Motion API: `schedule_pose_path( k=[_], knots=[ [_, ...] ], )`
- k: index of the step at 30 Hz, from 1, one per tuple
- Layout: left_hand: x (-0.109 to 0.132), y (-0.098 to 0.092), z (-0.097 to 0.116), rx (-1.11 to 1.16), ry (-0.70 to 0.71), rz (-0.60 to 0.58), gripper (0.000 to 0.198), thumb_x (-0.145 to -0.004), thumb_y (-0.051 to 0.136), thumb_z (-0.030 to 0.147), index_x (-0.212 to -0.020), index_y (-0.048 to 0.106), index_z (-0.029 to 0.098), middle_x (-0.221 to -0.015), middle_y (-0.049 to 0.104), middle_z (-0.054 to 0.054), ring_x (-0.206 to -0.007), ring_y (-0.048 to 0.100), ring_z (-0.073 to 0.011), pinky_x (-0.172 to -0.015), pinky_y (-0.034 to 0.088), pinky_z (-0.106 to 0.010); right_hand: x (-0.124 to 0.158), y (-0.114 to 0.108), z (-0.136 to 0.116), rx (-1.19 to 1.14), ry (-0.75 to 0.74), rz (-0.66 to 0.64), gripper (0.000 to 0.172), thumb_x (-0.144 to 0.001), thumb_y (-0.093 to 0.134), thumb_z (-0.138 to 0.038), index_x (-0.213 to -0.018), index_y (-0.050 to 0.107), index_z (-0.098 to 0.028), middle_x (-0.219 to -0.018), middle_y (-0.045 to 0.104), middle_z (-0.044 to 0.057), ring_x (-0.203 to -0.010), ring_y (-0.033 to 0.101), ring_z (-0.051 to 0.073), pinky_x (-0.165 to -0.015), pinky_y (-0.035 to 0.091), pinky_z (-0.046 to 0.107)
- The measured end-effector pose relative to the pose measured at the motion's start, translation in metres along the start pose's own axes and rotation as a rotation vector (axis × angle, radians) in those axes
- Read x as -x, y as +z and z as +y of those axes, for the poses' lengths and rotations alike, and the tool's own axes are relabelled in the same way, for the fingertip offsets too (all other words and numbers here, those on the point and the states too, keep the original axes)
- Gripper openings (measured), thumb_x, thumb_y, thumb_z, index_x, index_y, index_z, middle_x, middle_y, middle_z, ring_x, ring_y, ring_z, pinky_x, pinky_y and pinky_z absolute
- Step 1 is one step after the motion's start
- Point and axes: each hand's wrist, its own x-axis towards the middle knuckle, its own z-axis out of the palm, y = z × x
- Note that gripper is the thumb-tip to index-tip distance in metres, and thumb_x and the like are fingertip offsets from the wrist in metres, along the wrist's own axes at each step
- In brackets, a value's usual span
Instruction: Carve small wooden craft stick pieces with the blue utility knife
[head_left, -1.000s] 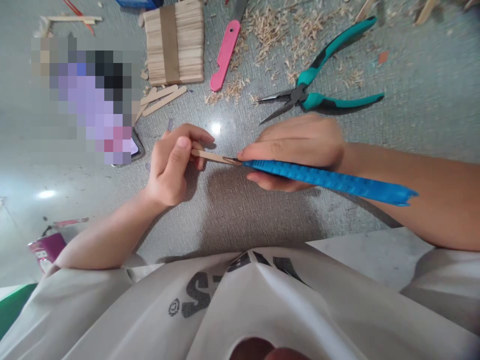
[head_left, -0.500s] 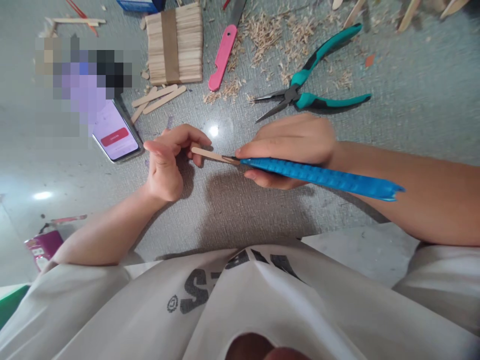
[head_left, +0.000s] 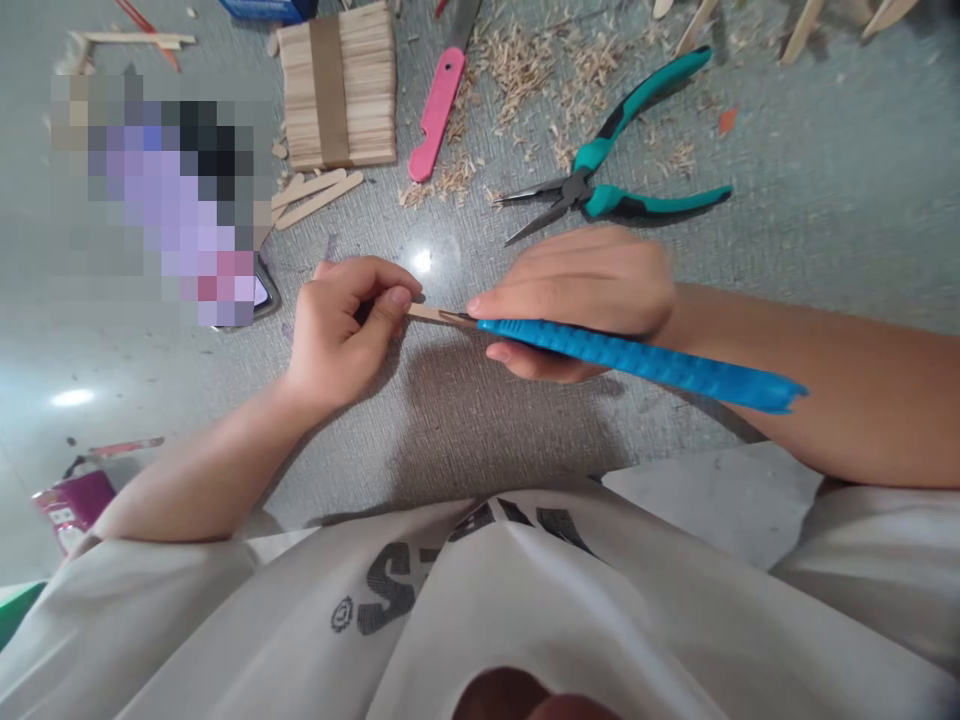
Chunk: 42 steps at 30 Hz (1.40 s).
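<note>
Wooden stick (head_left: 425, 313) over grey tabletop (head_left: 825, 200) with shavings (head_left: 517, 75)

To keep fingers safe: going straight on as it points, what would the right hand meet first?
Most likely the wooden stick, which lies at the tip of the blue cutter in the right hand. Beyond it, in line, is the left hand. Exact depth is hard to judge.
</note>
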Motion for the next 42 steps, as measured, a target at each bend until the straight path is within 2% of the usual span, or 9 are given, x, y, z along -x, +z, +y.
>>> schedule_pose_path(
  k=[5, 10, 13, 16, 25, 30, 35, 39, 42],
  knots=[
    [0.000, 0.000, 0.003, -0.034, -0.017, -0.014, 0.024, -0.112, 0.072, 0.038, -0.104, 0.087, 0.022, -0.068, 0.068, 0.001, -0.074, 0.068, -0.0134, -0.097, 0.062, -0.037, 0.000, -0.001, -0.002, 0.008, -0.002, 0.055, 0.027, -0.118, 0.072, -0.044, -0.136, 0.072, -0.023, -0.101, 0.087, -0.003, -0.087, 0.083, 0.010, -0.082, 0.066, 0.025],
    [0.001, 0.000, 0.004, -0.076, -0.021, -0.013, 0.024, -0.111, 0.071, 0.039, -0.106, 0.089, 0.023, -0.069, 0.071, 0.000, -0.079, 0.070, -0.0156, -0.100, 0.059, -0.041, 0.001, 0.000, -0.004, 0.006, 0.014, 0.035, 0.026, -0.121, 0.069, -0.042, -0.134, 0.072, -0.020, -0.103, 0.086, -0.002, -0.090, 0.082, 0.009, -0.087, 0.066, 0.023],
    [0.001, 0.001, 0.004, -0.099, -0.012, -0.010, 0.024, -0.111, 0.071, 0.040, -0.107, 0.089, 0.025, -0.070, 0.074, 0.000, -0.084, 0.074, -0.0173, -0.107, 0.060, -0.043, 0.000, 0.001, -0.004, -0.016, -0.008, 0.008, 0.029, -0.116, 0.077, -0.038, -0.138, 0.072, -0.018, -0.104, 0.086, -0.001, -0.091, 0.080, 0.010, -0.088, 0.065, 0.024],
    [0.001, 0.001, 0.002, -0.114, 0.009, -0.010, 0.026, -0.111, 0.070, 0.043, -0.107, 0.089, 0.026, -0.071, 0.075, 0.000, -0.087, 0.076, -0.0185, -0.111, 0.060, -0.046, -0.002, 0.001, -0.004, -0.044, -0.016, -0.006, 0.036, -0.114, 0.082, -0.038, -0.142, 0.072, -0.019, -0.100, 0.083, -0.001, -0.087, 0.077, 0.010, -0.084, 0.062, 0.025],
    [0.003, -0.001, 0.000, -0.157, 0.027, -0.012, 0.029, -0.113, 0.069, 0.047, -0.108, 0.090, 0.028, -0.077, 0.081, -0.001, -0.091, 0.078, -0.0195, -0.116, 0.061, -0.050, -0.005, -0.002, -0.011, -0.030, 0.011, -0.031, 0.034, -0.112, 0.088, -0.036, -0.137, 0.073, -0.021, -0.100, 0.086, -0.002, -0.084, 0.078, 0.009, -0.081, 0.062, 0.024],
    [0.004, -0.002, 0.001, -0.160, 0.025, -0.025, 0.031, -0.115, 0.068, 0.049, -0.110, 0.090, 0.028, -0.079, 0.081, -0.002, -0.093, 0.079, -0.0202, -0.116, 0.062, -0.050, -0.007, -0.003, -0.010, -0.009, 0.056, 0.034, 0.029, -0.120, 0.073, -0.044, -0.135, 0.076, -0.019, -0.100, 0.089, 0.001, -0.086, 0.084, 0.012, -0.083, 0.068, 0.026],
    [0.004, -0.001, 0.002, -0.170, 0.036, -0.028, 0.029, -0.115, 0.067, 0.046, -0.110, 0.089, 0.027, -0.076, 0.079, -0.002, -0.096, 0.081, -0.0208, -0.114, 0.061, -0.050, -0.001, -0.002, -0.004, -0.039, 0.162, 0.114, 0.028, -0.112, 0.073, -0.047, -0.130, 0.080, -0.027, -0.100, 0.091, 0.000, -0.085, 0.086, 0.015, -0.075, 0.065, 0.029],
    [0.004, -0.002, 0.002, -0.172, 0.025, -0.016, 0.029, -0.114, 0.068, 0.046, -0.110, 0.090, 0.028, -0.072, 0.077, -0.001, -0.093, 0.080, -0.0207, -0.116, 0.061, -0.052, -0.001, -0.004, -0.006, -0.061, 0.121, 0.001, 0.026, -0.114, 0.073, -0.043, -0.133, 0.076, -0.025, -0.102, 0.089, 0.000, -0.088, 0.084, 0.014, -0.084, 0.068, 0.028],
    [0.004, -0.001, 0.002, -0.174, 0.025, -0.013, 0.028, -0.112, 0.068, 0.045, -0.110, 0.091, 0.028, -0.071, 0.075, -0.001, -0.091, 0.078, -0.0202, -0.116, 0.060, -0.053, -0.004, -0.005, -0.011, -0.063, 0.086, -0.042, 0.021, -0.118, 0.073, -0.041, -0.127, 0.072, -0.023, -0.092, 0.083, -0.002, -0.082, 0.079, 0.011, -0.080, 0.066, 0.026]
  ],
)
